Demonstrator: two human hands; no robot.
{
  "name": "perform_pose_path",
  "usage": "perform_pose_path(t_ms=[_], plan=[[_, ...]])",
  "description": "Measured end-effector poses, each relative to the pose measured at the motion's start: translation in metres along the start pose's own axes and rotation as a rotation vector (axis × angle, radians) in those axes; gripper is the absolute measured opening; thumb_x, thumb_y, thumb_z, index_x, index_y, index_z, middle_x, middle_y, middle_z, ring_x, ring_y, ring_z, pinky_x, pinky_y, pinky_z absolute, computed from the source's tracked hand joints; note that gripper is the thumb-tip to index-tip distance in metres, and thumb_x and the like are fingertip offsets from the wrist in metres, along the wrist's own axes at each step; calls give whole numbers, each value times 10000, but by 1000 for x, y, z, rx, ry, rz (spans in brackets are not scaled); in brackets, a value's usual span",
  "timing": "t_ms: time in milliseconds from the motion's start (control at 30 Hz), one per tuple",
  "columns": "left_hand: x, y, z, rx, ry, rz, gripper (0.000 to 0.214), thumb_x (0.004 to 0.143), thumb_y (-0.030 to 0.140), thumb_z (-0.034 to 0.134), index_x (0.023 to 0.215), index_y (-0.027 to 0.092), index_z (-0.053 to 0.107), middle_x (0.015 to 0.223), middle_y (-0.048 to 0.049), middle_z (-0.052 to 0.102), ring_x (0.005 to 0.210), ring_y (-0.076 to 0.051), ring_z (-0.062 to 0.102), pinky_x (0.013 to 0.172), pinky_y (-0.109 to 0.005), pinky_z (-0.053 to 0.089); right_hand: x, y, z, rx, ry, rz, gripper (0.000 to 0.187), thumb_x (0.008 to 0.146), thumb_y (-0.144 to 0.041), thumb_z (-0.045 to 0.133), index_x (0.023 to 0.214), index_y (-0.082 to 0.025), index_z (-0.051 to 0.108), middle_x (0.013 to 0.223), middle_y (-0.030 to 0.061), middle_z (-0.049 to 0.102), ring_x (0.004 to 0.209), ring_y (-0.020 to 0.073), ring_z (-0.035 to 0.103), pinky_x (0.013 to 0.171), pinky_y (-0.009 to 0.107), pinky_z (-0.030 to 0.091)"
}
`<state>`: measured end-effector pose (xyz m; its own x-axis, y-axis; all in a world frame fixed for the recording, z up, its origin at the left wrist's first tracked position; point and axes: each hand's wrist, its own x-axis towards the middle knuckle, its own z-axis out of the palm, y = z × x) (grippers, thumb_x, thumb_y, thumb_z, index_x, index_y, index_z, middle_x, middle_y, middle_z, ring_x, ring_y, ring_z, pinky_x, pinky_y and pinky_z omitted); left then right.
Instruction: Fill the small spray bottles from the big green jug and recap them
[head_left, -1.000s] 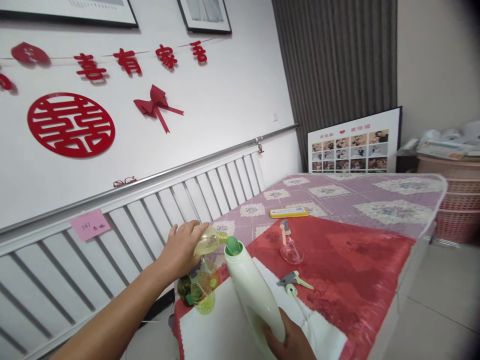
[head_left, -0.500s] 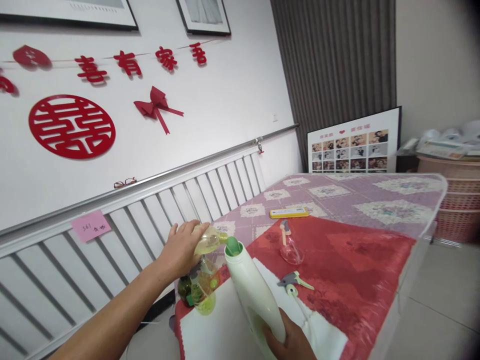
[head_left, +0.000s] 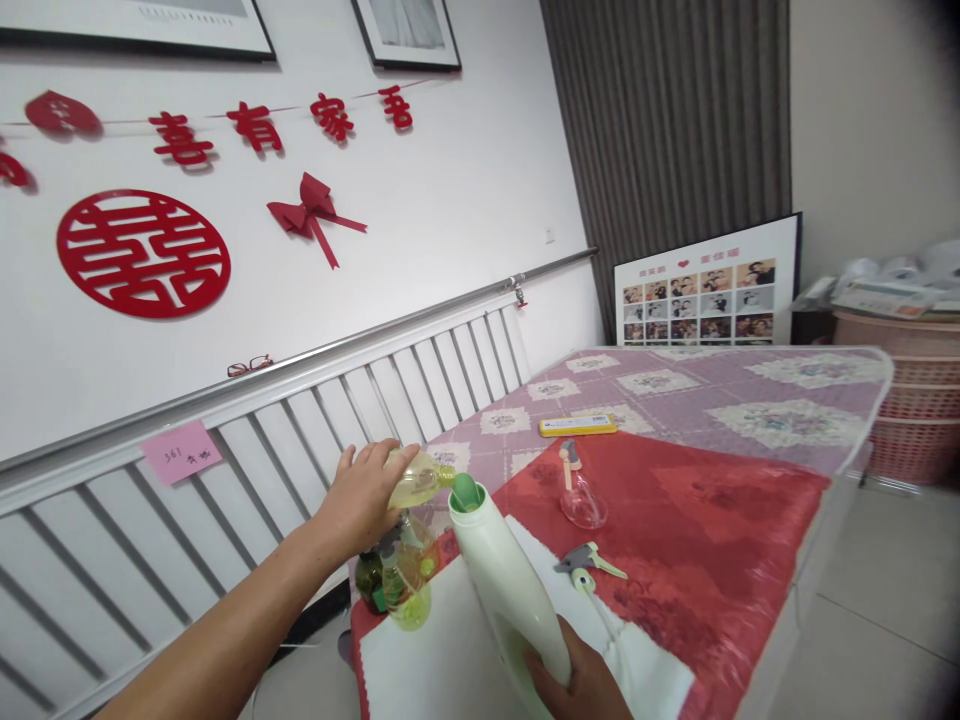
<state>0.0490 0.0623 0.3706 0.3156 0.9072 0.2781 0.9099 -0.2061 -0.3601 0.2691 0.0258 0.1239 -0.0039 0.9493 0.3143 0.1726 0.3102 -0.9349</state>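
Note:
My left hand (head_left: 361,495) is closed round a small clear bottle of yellow liquid (head_left: 420,484), tipped sideways with its mouth at the green opening (head_left: 466,491) of a tall white bottle (head_left: 510,590). My right hand (head_left: 576,680) grips the white bottle low down, holding it tilted toward the small one. Both are above the near left corner of a table (head_left: 750,540) with a red cloth.
Small spray bottles (head_left: 397,575) stand under my left hand. A green-grey trigger sprayer head (head_left: 589,562), a clear round bottle (head_left: 581,497) and a yellow flat box (head_left: 577,425) lie on the table. A white railing (head_left: 225,480) runs along the left; pink baskets (head_left: 911,400) stand at the right.

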Motion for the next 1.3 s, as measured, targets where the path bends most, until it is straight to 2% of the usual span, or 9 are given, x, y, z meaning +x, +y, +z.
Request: perform_pose_path(t_ms=[167, 400, 700, 867, 1033, 1200, 1300], plan=[[0, 0, 0, 10, 7, 4, 814, 677, 168, 587, 1401, 326, 250, 1416, -77, 385, 1283, -287, 364, 1080, -559, 206, 0, -2, 0, 6, 45, -4, 302, 728, -387, 550, 936, -212, 680, 829, 35, 752, 727, 226, 690, 664, 281, 533], [1, 0, 0, 19, 21, 13, 820, 663, 152, 578, 1398, 323, 257, 1407, -79, 392, 1281, -283, 369, 1077, -564, 217, 2, -6, -7, -14, -36, -13, 272, 719, -365, 573, 916, -214, 685, 826, 34, 755, 743, 225, 699, 668, 272, 545], [1, 1, -2, 32, -14, 1, 823, 671, 158, 577, 1405, 321, 244, 1420, -79, 380, 1289, -281, 356, 1084, -554, 202, 0, -5, -1, 4, 54, -11, 263, 717, -394, 555, 876, -225, 681, 812, 28, 753, 722, 224, 693, 661, 279, 538], [0, 2, -5, 26, -14, 5, 824, 675, 152, 582, 1406, 319, 239, 1421, -85, 382, 1289, -277, 360, 1084, -556, 202, 1, -3, -5, -38, -40, -13, 290, 739, -383, 550, 941, -214, 671, 862, 39, 757, 773, 229, 697, 695, 283, 546], [0, 2, -5, 29, -8, 4, 830, 673, 143, 588, 1404, 323, 239, 1421, -86, 383, 1297, -278, 354, 1088, -555, 198, 2, -5, -8, -56, -71, -22, 292, 737, -369, 562, 960, -214, 670, 895, 39, 763, 784, 232, 699, 702, 282, 550], [1, 1, -4, 28, -16, 9, 833, 678, 149, 594, 1408, 323, 231, 1422, -86, 378, 1300, -279, 350, 1091, -558, 188, 0, -6, -4, -26, -14, -11, 311, 747, -363, 538, 974, -199, 673, 875, 40, 755, 773, 226, 698, 695, 279, 543], [1, 2, -4, 32, -6, 13, 821, 680, 150, 587, 1405, 318, 243, 1412, -87, 388, 1288, -276, 362, 1089, -559, 194, 1, -5, -5, -31, -60, -2, 326, 757, -366, 542, 1001, -188, 665, 914, 54, 750, 813, 231, 696, 726, 289, 544]])
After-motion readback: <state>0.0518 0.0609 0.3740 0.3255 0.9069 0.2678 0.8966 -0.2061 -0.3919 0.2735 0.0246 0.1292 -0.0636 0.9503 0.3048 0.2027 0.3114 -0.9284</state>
